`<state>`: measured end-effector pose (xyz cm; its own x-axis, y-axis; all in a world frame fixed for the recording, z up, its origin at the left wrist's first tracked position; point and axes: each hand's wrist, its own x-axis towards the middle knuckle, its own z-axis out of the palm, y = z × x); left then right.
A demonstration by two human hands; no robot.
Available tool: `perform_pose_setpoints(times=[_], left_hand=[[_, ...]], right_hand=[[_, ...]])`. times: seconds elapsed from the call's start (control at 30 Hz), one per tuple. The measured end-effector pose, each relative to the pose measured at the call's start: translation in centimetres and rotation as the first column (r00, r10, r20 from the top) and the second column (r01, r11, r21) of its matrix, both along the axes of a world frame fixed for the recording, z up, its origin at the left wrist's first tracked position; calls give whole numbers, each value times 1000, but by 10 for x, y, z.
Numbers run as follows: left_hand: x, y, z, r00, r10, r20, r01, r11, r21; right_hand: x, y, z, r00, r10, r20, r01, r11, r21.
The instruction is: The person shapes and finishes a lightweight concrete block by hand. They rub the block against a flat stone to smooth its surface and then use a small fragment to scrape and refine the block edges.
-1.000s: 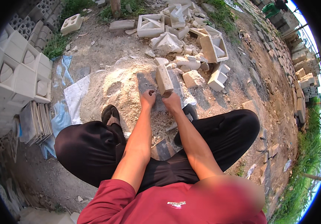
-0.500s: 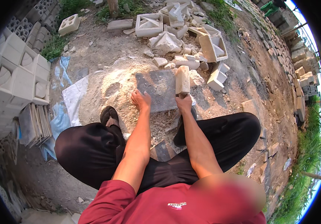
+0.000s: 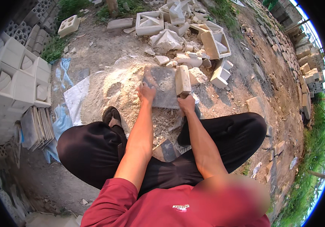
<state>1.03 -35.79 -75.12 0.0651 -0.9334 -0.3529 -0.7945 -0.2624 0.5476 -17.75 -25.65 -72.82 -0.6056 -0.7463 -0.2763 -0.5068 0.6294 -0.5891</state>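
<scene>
Atop pale grit [image 3: 126,101], the dark slab [image 3: 165,87] has shifted slightly forward, leaving its face accessible for work; the left hand [image 3: 146,92], loosely spread, meets its left edge, and the right hand [image 3: 186,104] clasps a pale block [image 3: 183,81] at its right.

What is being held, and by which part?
Right hand: a pale block, by its near end. Left hand: at the left edge of the grey slab; grip unclear.

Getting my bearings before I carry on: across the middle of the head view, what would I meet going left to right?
Stacked pale blocks, white sheet, left hand, dark flat slab, pale oblong block with the right hand at its near end, green grass.
</scene>
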Motion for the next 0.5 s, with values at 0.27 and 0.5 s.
perform_pose_setpoints(times=[0.27,0.5], left_hand=[[-4,45,-4,967,-150,206,157,988,-15],[5,39,-7,970,-183,161,184,983,13]], right_hand=[[3,-15,5,989,-119,83,141,922,-362],[44,-21,-10,990,120,70,-120,993,-14]])
